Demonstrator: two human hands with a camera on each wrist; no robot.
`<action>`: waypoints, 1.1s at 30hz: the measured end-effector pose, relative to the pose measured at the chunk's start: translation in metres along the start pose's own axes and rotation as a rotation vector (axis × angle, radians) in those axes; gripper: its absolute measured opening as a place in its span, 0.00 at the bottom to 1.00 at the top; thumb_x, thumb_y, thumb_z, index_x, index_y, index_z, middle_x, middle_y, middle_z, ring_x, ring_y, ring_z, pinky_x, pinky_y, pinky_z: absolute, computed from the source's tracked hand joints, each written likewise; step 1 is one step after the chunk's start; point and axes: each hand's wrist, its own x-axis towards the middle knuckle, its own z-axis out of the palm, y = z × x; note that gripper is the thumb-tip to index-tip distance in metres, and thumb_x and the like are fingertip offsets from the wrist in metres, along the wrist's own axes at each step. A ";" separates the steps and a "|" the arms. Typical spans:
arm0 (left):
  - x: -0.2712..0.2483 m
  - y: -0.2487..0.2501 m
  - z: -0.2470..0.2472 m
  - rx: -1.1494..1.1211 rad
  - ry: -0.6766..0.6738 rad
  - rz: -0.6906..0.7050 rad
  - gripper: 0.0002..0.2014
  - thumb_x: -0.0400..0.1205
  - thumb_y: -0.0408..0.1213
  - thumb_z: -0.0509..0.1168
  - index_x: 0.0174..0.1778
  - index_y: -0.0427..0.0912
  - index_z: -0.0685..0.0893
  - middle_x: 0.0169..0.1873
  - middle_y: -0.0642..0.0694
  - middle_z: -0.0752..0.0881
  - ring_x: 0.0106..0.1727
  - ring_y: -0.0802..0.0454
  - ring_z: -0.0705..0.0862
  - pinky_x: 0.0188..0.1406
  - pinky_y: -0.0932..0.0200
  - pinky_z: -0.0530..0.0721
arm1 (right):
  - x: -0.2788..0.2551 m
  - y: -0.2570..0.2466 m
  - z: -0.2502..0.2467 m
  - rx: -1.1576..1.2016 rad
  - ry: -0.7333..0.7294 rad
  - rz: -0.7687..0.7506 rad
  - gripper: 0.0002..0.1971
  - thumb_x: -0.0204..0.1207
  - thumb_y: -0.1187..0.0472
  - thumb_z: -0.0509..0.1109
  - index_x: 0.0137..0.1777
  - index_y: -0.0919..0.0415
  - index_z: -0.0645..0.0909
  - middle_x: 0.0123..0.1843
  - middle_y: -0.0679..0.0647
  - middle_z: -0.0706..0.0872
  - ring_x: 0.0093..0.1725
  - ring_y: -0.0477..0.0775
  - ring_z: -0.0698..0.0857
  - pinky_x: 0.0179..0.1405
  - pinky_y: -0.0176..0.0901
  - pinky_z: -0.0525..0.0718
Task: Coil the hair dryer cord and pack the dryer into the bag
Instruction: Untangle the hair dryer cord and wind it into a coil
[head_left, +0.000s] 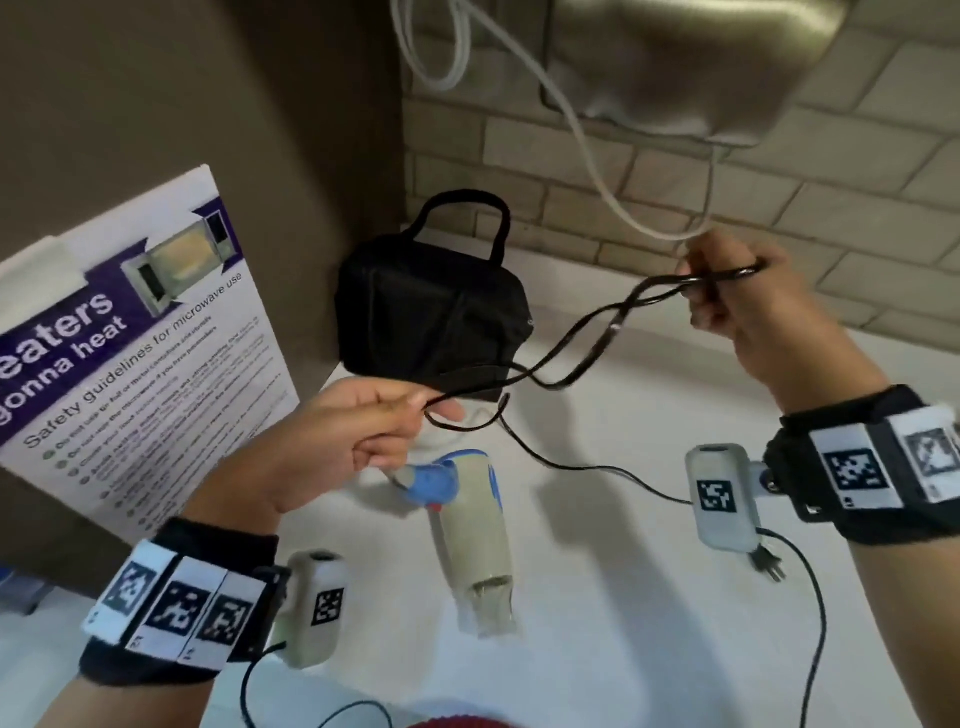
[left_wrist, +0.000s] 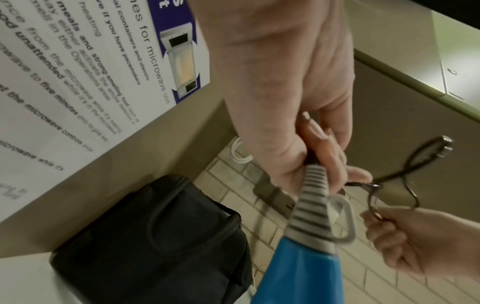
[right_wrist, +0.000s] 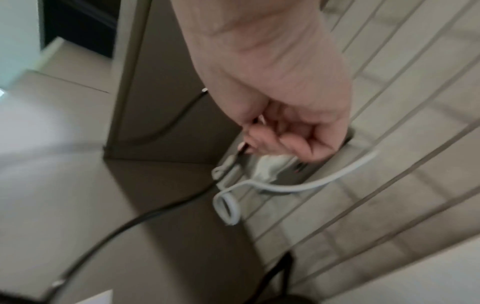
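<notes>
The cord (head_left: 582, 358) runs as a doubled black span between the two hands, its long axis sloping from lower left to upper right in the head view. The left hand (head_left: 358, 431) pinches the low end of the loops, fingers curled, at the strain relief where the cord leaves the hair dryer (head_left: 467, 525); the dryer hangs below that hand, handle up and nozzle down, over the white surface (head_left: 649, 597). The right hand (head_left: 727, 291) holds the far bend of the loops, fingers closed round it, raised and well apart from the left. Slack cord trails down from the span to the plug (head_left: 769, 564), which lies on the surface below the right wrist. The bag (head_left: 431, 312) stands closed in the corner behind the span, nearer the left hand. Judgement: coiling is part done; the trailing length remains.
</notes>
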 end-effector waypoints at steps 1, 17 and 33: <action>0.000 0.001 -0.001 0.016 0.010 0.018 0.25 0.67 0.57 0.74 0.47 0.39 0.88 0.23 0.53 0.63 0.21 0.61 0.59 0.23 0.66 0.60 | 0.004 0.007 -0.005 0.009 -0.003 0.055 0.16 0.81 0.59 0.59 0.30 0.55 0.75 0.16 0.43 0.76 0.22 0.45 0.69 0.27 0.37 0.66; 0.012 0.019 0.031 0.204 0.204 0.023 0.15 0.77 0.50 0.59 0.46 0.49 0.89 0.19 0.54 0.58 0.20 0.57 0.55 0.17 0.64 0.56 | -0.043 -0.020 -0.010 -0.698 -0.196 -0.681 0.24 0.80 0.71 0.59 0.74 0.51 0.72 0.67 0.56 0.78 0.66 0.54 0.78 0.69 0.50 0.76; -0.002 0.013 -0.002 -0.128 0.395 0.121 0.12 0.74 0.52 0.64 0.36 0.48 0.85 0.17 0.57 0.60 0.14 0.64 0.57 0.11 0.71 0.60 | -0.006 0.048 0.018 -0.718 -0.550 -0.563 0.26 0.76 0.40 0.52 0.35 0.56 0.85 0.33 0.46 0.75 0.43 0.43 0.74 0.49 0.39 0.67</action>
